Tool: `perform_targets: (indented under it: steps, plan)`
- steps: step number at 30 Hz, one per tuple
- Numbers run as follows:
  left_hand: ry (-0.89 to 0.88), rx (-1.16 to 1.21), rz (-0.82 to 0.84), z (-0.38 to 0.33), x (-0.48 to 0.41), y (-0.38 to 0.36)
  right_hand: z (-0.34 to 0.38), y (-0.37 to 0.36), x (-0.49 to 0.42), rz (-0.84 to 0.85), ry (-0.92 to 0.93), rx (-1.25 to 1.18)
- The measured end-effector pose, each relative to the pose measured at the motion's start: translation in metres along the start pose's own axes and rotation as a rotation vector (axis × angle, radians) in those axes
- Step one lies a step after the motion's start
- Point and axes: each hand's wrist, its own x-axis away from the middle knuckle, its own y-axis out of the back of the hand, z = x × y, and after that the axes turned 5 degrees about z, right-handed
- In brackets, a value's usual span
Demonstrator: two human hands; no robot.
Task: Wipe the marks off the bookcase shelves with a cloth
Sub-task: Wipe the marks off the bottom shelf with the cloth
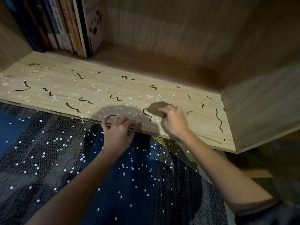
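Observation:
A light wooden bookcase shelf carries several black squiggly marks, such as one mark near its middle and a long wavy mark at the right. A small brown cloth lies on the shelf near the front edge. My right hand presses down on the cloth's right side with curled fingers gripping it. My left hand rests on the shelf's front edge, fingers curled over it.
Upright books stand at the shelf's back left. The wooden side wall closes the right end and the back panel rises behind. Below lies dark blue sequinned fabric, which throws light specks on the shelf.

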Motion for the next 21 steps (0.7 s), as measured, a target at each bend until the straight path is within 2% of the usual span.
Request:
perform_targets:
  steps: [3, 5, 9, 11, 15, 18, 21]
  plan:
    - [-0.025, -0.081, -0.007, 0.008, 0.001, -0.003, 0.016, -0.01, 0.04, 0.084, 0.12, -0.091]
    - [-0.058, -0.128, -0.019, 0.01, 0.002, -0.006, 0.017, 0.0, 0.063, 0.141, 0.139, -0.183]
    - [-0.063, -0.143, -0.019, 0.011, 0.002, -0.007, -0.011, 0.017, 0.024, -0.044, -0.049, -0.151]
    - [-0.064, -0.145, -0.014, 0.012, 0.003, -0.007, -0.012, 0.013, 0.002, -0.072, -0.063, -0.085]
    - [-0.111, -0.188, -0.038, 0.016, 0.007, -0.009, 0.015, -0.013, 0.029, 0.0, 0.099, -0.022]
    - [-0.138, -0.216, -0.038, 0.018, 0.01, -0.013, 0.023, -0.013, 0.072, 0.046, 0.235, -0.15]
    - [-0.144, -0.254, -0.049, 0.017, 0.012, -0.014, 0.003, 0.0, 0.061, 0.006, 0.081, -0.164]
